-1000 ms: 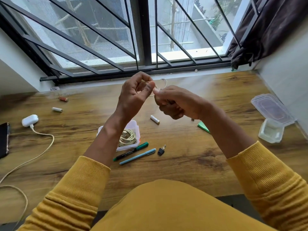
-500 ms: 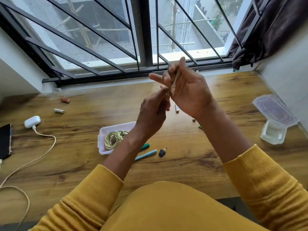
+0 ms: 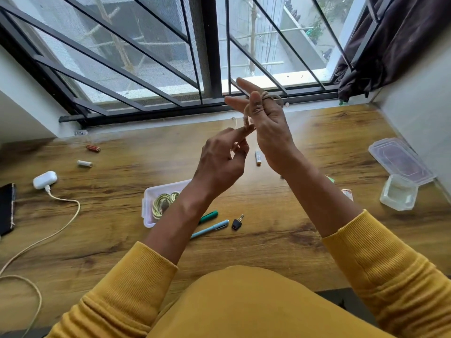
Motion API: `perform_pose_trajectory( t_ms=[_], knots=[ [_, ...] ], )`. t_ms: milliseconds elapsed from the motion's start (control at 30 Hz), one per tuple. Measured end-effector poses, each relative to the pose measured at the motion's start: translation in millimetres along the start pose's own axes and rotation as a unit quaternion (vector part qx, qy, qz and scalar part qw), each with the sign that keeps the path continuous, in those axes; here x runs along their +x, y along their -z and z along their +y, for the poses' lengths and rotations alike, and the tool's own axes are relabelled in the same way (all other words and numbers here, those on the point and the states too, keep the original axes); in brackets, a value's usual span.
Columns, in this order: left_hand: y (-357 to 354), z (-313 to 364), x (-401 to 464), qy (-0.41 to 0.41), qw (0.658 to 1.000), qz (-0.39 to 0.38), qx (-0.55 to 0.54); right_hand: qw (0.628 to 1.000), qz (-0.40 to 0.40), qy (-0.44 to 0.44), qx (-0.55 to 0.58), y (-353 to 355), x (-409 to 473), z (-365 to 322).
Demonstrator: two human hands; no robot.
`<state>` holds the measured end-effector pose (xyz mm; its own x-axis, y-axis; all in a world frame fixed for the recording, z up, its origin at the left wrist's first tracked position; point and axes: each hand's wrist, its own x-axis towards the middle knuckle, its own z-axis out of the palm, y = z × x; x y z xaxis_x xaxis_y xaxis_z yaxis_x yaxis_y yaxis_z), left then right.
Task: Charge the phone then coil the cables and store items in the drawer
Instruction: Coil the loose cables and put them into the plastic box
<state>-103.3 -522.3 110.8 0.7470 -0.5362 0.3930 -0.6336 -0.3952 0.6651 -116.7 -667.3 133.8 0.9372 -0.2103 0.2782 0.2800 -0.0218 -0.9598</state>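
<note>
The thin beige cord (image 3: pixel 246 112) is wound round the fingers of the right hand (image 3: pixel 268 128), held up above the wooden desk (image 3: pixel 280 240) at abt 12 o'clock from the body. Right hand: index and middle finger stretched out, thumb clamped over the wraps, so it's holding the cord. Left hand (image 3: pixel 219 164) just below at 7 o'clock of it, fingertips pinching the loose end of the same cord.

Handling, my read: very light, soft, limp, w/ some springiness, so loops likely uncurl if the thumb lifts. Best hold is across the bundle of wraps, not the free end; the end needs tucking or it'll slip out.

Outward: white battery w/ orange tip (image 3: pixel 258 158) on the desk right under the hands. At 7 o'clock, clear plastic box (image 3: pixel 146 215) w/ a pale green coiled cable (image 3: pixel 163 203) inside. Below that a green marker (image 3: pixel 208 216), light blue pen (image 3: pixel 212 228), small black key (image 3: pixel 237 223). Far at 9 o'clock, white earbud case (image 3: pixel 45 179) w/ cream charging cable (image 3: pixel 61 230) plugged in, and a dark phone-like slab (image 3: pixel 6 208) at the edge. At 3 o'clock, clear lid (image 3: pixel 400 159) and small clear tub (image 3: pixel 399 195).
</note>
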Motion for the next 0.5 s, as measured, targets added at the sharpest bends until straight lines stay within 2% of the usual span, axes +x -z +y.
perform_pose_trajectory(
  t_ms=[167, 300, 500],
  knots=[
    [10, 3, 7, 0.011, 0.999, 0.013, 0.029, 0.997, 0.035, 0.025, -0.070, -2, -2, -2],
    [14, -1, 13, 0.031, 0.999, -0.018, 0.022, 0.991, 0.088, 0.046, -0.093, -8, 0, 2],
    [13, -5, 8, -0.042, 0.999, -0.033, 0.000, 0.985, 0.093, 0.029, -0.141, -7, 1, 3]
  ],
)
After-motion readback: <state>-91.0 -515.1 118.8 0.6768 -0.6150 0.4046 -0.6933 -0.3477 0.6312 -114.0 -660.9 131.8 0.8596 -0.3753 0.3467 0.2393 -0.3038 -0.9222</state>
